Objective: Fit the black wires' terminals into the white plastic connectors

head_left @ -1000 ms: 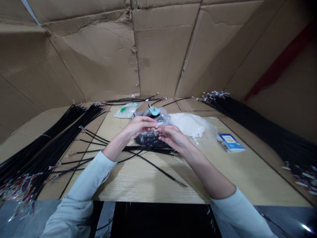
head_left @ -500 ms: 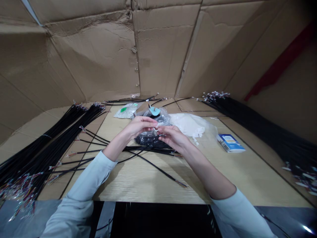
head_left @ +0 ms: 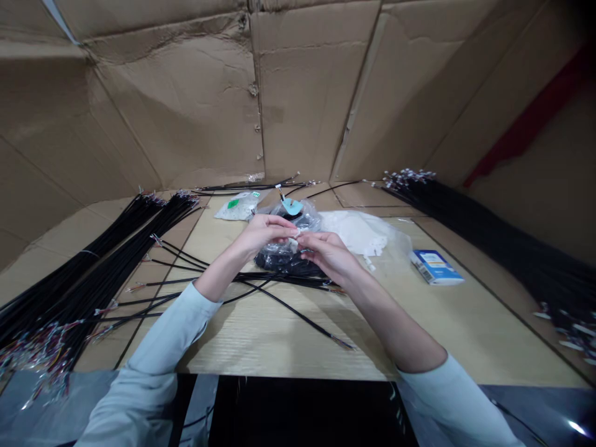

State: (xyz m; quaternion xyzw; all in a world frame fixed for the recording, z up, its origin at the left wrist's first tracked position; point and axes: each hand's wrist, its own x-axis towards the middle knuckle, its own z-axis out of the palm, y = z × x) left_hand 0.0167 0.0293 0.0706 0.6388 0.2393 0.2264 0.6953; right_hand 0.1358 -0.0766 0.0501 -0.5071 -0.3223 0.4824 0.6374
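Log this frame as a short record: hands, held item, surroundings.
left hand: left hand, pinching a small white connector
right hand: right hand, fingertips on the same connector
below hands: clear plastic bag holding black cables
table: loose black wires on a light wood table
left side: long black wire bundle
right side: long black wire bundle with white connectors
also: white plastic bag, blue box
backdrop: cardboard wall

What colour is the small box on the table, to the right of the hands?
The small box is blue and white; it shows best in the head view.
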